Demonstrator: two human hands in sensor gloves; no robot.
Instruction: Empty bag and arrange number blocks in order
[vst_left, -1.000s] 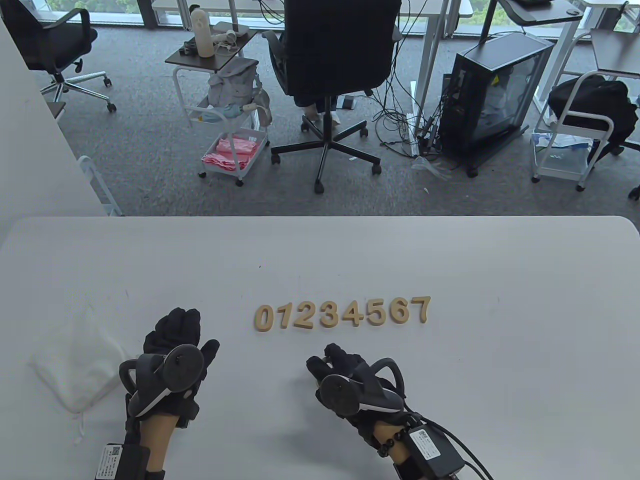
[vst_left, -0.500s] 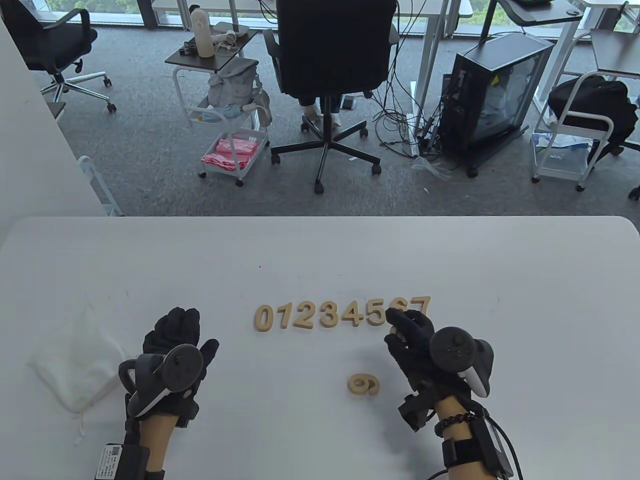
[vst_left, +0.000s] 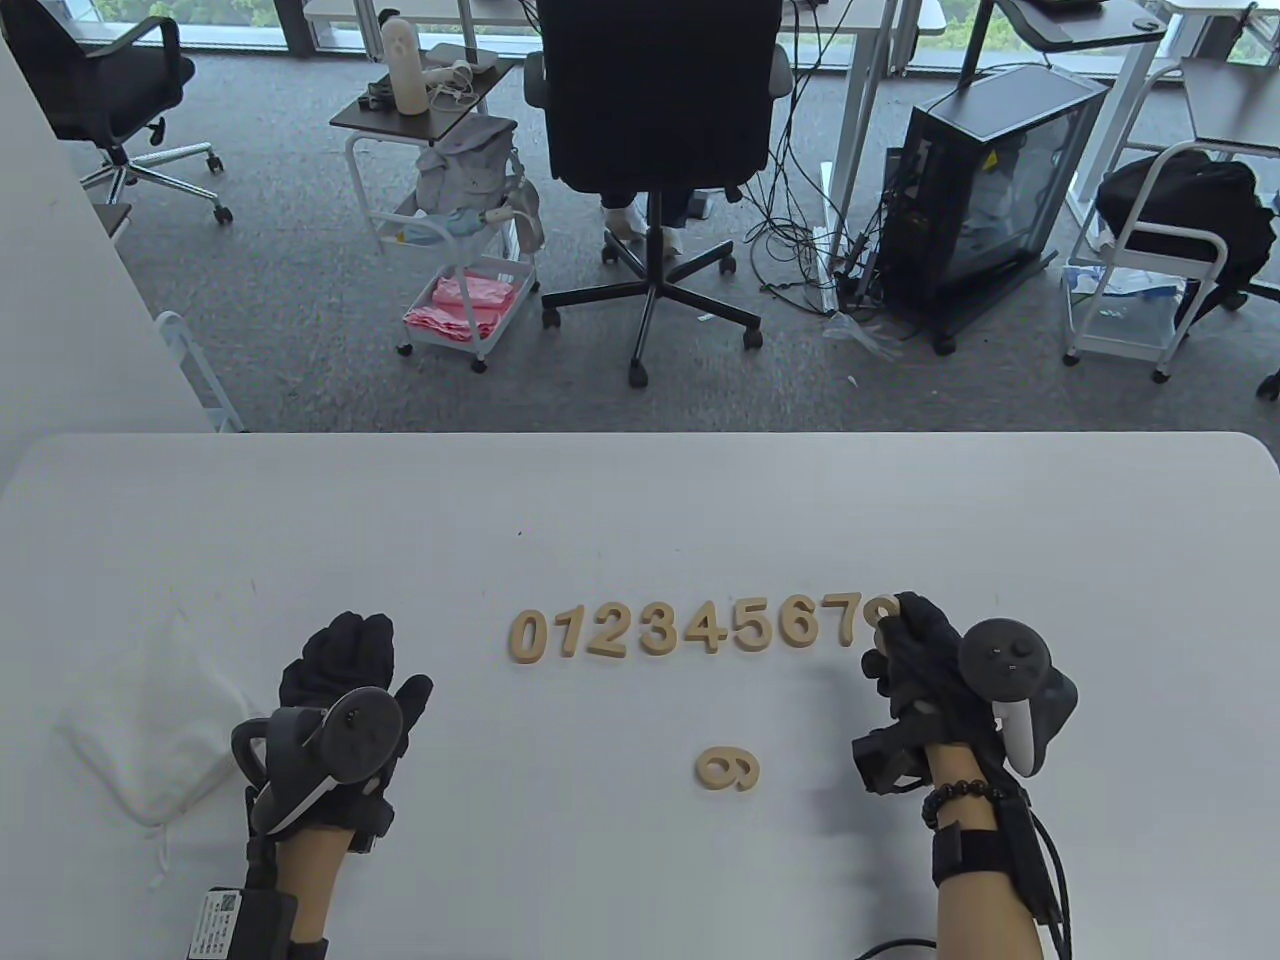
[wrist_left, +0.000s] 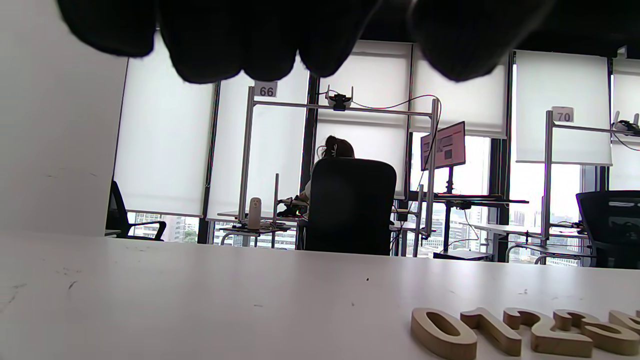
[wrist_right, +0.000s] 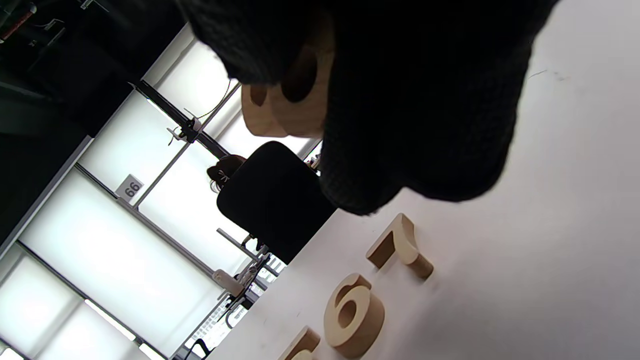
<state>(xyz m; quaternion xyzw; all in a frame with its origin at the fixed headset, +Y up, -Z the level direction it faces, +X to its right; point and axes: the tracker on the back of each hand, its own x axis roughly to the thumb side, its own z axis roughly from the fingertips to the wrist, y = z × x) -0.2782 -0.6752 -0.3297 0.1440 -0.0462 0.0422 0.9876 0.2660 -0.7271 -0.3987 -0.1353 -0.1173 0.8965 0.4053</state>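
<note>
Wooden number blocks 0 to 7 (vst_left: 685, 628) lie in a row on the white table (vst_left: 640, 500). My right hand (vst_left: 892, 628) pinches another wooden number block (vst_left: 880, 607) at the right end of the row, just beside the 7. In the right wrist view this block (wrist_right: 295, 100) sits between my fingers, above the 7 (wrist_right: 400, 245) and 6 (wrist_right: 352, 315). The 9 block (vst_left: 727, 769) lies alone nearer to me. My left hand (vst_left: 350, 640) rests flat on the table, holding nothing. The white bag (vst_left: 150, 720) lies to its left.
The row's left end shows in the left wrist view (wrist_left: 500, 332). Past the table's far edge are an office chair (vst_left: 655, 130), a cart (vst_left: 455, 250) and a computer case (vst_left: 985, 190). Bare table lies right of the row.
My right hand picked a block up from near the front middle, uncovering the 9, and carried it right to the row's end beside the 7. My left hand stayed put.
</note>
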